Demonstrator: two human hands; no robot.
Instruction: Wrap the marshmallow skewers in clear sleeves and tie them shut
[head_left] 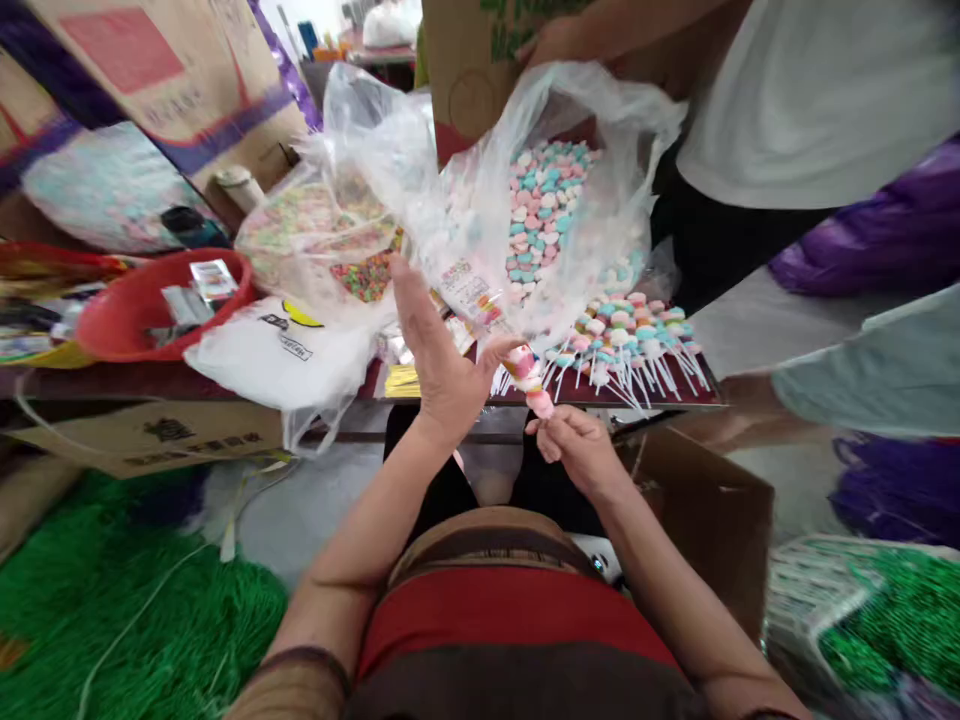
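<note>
A translucent plastic bag of small pastel sweets lies at one o'clock from the person's left hand, spread open, while the right hand pinches a stacked pink-and-white candy skewer at the left's three o'clock.

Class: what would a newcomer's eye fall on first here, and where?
First, the open bag of pink, white and blue sweets at upper centre. Below it, the right hand holds a skewer of sweets, the left hand near its top. Green strands lie heaped at lower left.
</note>
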